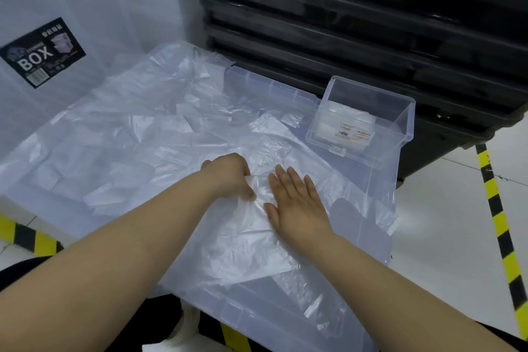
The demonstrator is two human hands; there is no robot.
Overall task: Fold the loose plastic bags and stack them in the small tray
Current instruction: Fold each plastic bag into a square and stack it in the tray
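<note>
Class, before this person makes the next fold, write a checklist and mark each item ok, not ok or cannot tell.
1. Right hand pressing flat on the plastic bag: ok.
2. Left hand pinching the bag's edge: ok.
3. Bag smoothed free of creases: not ok, wrinkled.
4. Only one bag under the hands: cannot tell.
5. Small tray upright with its top open: ok.

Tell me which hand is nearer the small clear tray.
Right. The right hand lies flat on the plastic bag, in front of the small tray and not touching it; the left hand pinches the same bag farther left.
</note>
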